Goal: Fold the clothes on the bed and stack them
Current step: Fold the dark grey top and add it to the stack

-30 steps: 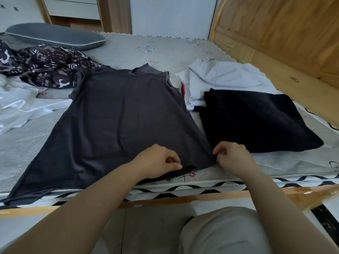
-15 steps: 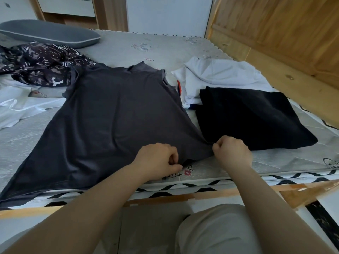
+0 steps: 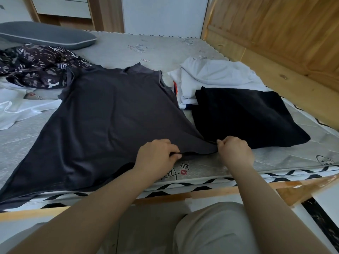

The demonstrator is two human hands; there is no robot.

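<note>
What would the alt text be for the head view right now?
Both hands pinch the near hem of a dark grey T-shirt spread flat on the bed: left hand, right hand at its corner. A folded black garment lies to its right, partly over white clothes.

shirt [image 3: 110, 116] left of folded stack [image 3: 244, 114], pillow [image 3: 45, 34] behind

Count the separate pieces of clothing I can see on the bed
5: dark grey T-shirt spread centre; folded black garment right; white garment behind it; dark patterned garment far left; white garment below that. More may be hidden underneath.
</note>
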